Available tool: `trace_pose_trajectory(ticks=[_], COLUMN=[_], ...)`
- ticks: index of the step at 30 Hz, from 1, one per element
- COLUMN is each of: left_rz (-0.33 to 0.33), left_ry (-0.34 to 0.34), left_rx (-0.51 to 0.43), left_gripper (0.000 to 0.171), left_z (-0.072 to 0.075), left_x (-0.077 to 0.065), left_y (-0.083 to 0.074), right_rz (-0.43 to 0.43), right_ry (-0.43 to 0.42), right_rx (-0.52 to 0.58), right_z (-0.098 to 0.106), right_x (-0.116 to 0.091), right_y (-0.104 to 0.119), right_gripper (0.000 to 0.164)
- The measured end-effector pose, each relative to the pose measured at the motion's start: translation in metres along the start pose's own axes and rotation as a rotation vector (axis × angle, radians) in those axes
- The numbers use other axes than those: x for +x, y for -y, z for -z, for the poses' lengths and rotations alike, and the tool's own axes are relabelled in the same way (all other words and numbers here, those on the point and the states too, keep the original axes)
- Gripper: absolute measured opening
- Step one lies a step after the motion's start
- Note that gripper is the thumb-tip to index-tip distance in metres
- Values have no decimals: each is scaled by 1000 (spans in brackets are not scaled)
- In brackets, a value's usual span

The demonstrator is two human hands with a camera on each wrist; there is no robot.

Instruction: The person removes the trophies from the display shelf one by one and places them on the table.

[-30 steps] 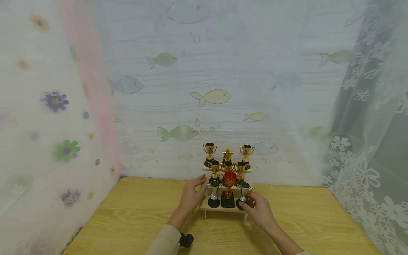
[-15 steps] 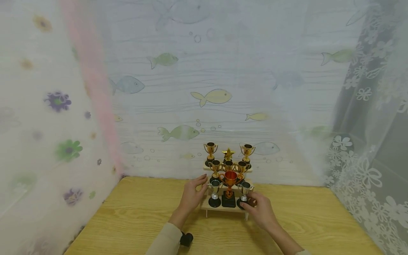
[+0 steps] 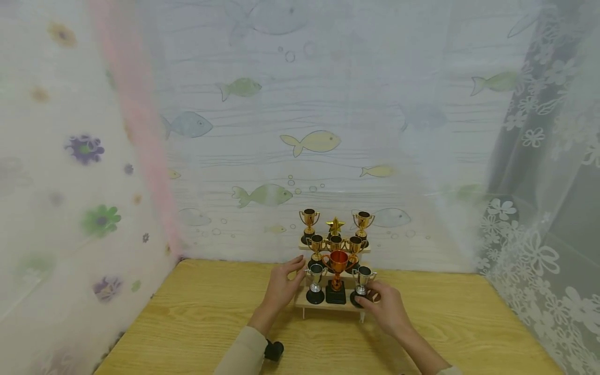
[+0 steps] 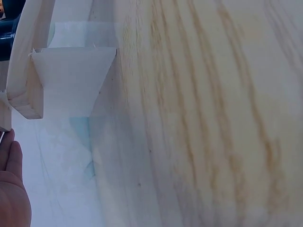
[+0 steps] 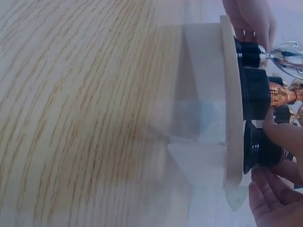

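A small silver trophy cup (image 3: pixel 363 278) on a black round base stands at the right end of the lowest step of a wooden tiered stand (image 3: pixel 300 302). My right hand (image 3: pixel 386 308) pinches that base between thumb and fingers, as the right wrist view shows at the black base (image 5: pixel 265 147). Along the stand's left side, my left hand (image 3: pixel 283 284) holds its fingers extended, against or close to the steps. Also on the lowest step are a copper-orange trophy cup (image 3: pixel 337 263) in the middle and another silver trophy cup (image 3: pixel 316 278) at left.
Gold trophy cups (image 3: pixel 316 244) fill the middle step. On the top step, a gold star trophy (image 3: pixel 335 227) stands between two gold cups (image 3: pixel 309 219). A black object (image 3: pixel 274 350) lies by my left sleeve on the wooden table (image 3: pixel 197 312). Fish-patterned curtain (image 3: pixel 309 104) hangs behind.
The right silver trophy cup has shifted slightly to the right along the lowest step, with my right hand moving along. My left hand stays where it was.
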State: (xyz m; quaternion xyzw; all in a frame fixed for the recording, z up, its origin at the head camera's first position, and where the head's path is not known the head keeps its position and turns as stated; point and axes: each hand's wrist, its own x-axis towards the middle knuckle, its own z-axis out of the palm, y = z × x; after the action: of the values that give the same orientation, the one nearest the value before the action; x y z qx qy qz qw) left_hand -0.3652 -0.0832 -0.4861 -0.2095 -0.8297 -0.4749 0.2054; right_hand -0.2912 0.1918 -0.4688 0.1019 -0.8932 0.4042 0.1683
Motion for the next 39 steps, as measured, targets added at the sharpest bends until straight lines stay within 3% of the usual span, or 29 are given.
trace_pose_trajectory(ticks=[17,27,39], left_rz=[12,-18,-9], left_ry=[28,23,16], left_rx=[-4,-2,28], left_gripper=[30,30,32], left_z=[2,2,2], left_x=[0,1,1], left_y=[3,2,3], right_rz=[25,94,77], right_ry=[-7,-19,-8], right_rx=[-17,-39,-73], right_z=[10,19,32], right_x=[-2,-3,-3], right_y=[4,4,1], right_gripper=[18,15,14])
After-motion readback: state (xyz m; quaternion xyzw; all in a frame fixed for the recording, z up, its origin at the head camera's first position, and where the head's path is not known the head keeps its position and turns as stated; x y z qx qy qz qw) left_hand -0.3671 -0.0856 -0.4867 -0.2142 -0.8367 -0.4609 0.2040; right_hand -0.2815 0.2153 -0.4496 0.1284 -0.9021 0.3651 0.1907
